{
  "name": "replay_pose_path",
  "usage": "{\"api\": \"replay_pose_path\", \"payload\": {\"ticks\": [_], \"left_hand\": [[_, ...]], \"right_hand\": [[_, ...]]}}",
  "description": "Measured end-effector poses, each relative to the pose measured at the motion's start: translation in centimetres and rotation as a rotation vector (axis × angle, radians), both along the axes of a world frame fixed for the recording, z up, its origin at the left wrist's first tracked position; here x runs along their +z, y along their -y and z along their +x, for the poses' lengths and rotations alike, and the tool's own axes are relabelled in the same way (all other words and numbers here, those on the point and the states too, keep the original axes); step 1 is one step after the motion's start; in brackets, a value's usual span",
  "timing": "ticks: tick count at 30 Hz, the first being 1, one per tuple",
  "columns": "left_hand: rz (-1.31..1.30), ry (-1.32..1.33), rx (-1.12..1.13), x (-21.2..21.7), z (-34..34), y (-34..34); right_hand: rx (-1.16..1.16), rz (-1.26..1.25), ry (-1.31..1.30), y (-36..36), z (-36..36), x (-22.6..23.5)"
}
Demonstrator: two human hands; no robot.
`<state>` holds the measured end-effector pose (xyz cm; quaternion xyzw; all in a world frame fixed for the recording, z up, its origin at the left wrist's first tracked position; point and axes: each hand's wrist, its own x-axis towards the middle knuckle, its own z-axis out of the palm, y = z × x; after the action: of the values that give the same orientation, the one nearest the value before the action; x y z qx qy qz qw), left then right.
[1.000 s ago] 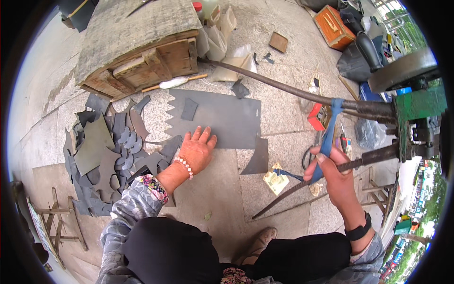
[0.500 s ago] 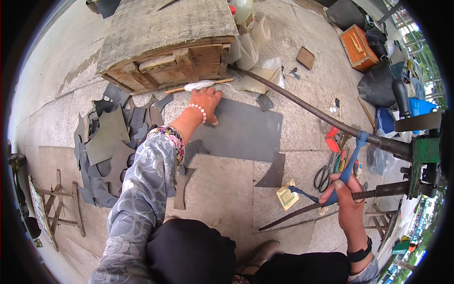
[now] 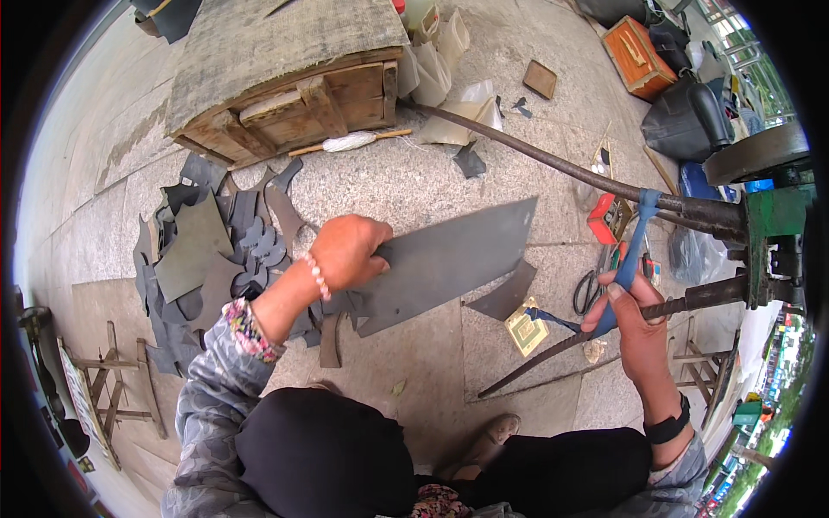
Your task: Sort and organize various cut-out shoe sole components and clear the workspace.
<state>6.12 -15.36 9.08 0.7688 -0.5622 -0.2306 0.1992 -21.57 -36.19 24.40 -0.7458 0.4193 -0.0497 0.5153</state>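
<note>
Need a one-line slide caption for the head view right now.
Left hand lifts a dark grey sheet above the paving while the right hand grips a ribbed metal rod beside scattered offcuts.

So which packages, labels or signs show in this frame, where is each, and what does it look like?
Packet: on the paving by the right hand, small flat square, gold and green.
Red box: on the ground under the long bar, small, red with a light face.
Orange case: top right, oblong, orange.
Plastic bags: beside the wooden crate, whitish and crumpled.
Sign board: lower left edge, leaning panel; print too small to tell.
</note>
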Motion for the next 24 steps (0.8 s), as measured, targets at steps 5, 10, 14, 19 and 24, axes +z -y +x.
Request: {"api": "replay_pose_path", "payload": {"ticks": [5, 10, 14, 19, 24], "left_hand": [[-0.171, 0.203, -0.068, 6.1, -3.8, -4.1], [-0.269, 0.422, 0.002, 7.0, -2.7, -4.9], [-0.281, 0.566, 0.072, 4.9, -0.4, -1.6], [-0.262, 0.685, 0.114, 0.6, 2.0, 3.9], [-0.129, 0.696, -0.037, 1.0, 1.5, 5.4]], "right_hand": [[0.024, -0.027, 0.038, 0.0, -0.3, -0.5], [0.017, -0.036, 0.053, -0.1, -0.5, -0.5], [-0.048, 0.028, 0.055, -0.1, -0.4, -0.6], [-0.032, 0.011, 0.054, -0.1, -0.2, -0.6], [-0.02, 0.004, 0.047, 0.2, -0.2, -0.6]]}}
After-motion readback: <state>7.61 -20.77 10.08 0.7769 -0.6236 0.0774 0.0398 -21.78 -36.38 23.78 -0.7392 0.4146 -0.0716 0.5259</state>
